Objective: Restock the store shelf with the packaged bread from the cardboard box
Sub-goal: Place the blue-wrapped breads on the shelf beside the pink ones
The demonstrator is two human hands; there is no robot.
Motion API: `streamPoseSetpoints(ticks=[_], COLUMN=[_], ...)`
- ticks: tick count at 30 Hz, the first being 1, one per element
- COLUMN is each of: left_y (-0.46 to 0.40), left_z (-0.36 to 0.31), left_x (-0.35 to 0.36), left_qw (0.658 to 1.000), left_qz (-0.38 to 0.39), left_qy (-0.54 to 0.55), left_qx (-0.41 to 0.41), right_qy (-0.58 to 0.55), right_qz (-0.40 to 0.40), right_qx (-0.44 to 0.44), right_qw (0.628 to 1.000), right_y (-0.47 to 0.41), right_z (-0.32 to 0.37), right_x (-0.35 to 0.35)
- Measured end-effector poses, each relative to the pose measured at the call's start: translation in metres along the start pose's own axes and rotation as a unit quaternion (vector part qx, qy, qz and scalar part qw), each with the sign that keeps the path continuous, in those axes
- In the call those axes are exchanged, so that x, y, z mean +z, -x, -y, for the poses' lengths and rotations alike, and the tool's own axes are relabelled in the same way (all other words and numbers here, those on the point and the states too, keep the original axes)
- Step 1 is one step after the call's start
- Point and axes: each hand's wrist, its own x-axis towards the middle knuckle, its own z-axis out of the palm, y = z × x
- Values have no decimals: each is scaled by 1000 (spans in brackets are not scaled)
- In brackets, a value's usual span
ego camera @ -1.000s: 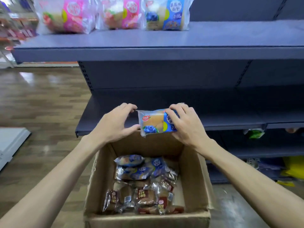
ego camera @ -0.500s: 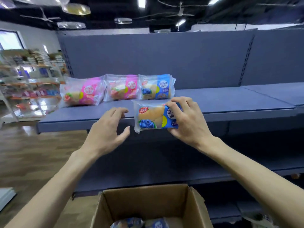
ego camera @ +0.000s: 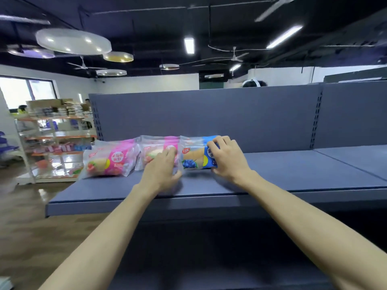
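Observation:
My right hand grips a blue blueberry bread packet by its right end, just above the top shelf. It sits in front of another blue packet that stands behind it. My left hand is at the packet's left edge with fingers loosely extended; it is blurred, and whether it touches the packet is unclear. Two pink strawberry bread packets stand in a row to the left. The cardboard box is out of view.
The blue shelf stretches bare to the right, with a back panel behind it. A lower shelf lies in shadow below. Another rack of goods stands at the far left across the wooden floor.
Both hands carried the blue packet up from the box and forward onto the top shelf, beside the pink packets. The view has tilted up and the box has dropped out of sight.

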Motion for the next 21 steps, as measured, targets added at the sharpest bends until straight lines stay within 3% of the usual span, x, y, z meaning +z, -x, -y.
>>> streamPoseSetpoints(ticks=[5, 15, 21], left_y=[-9, -11, -13], left_z=[3, 14, 16], left_x=[23, 37, 41], left_qw=[994, 998, 998], left_qz=[-23, -43, -49], left_qy=[82, 52, 24], left_qx=[-68, -12, -20], right_qy=[11, -29, -177], right_qz=[17, 65, 102], right_qx=[16, 28, 65], right_qw=[1000, 997, 977], right_y=[-7, -12, -11], right_z=[-9, -12, -15], right_x=[18, 30, 25])
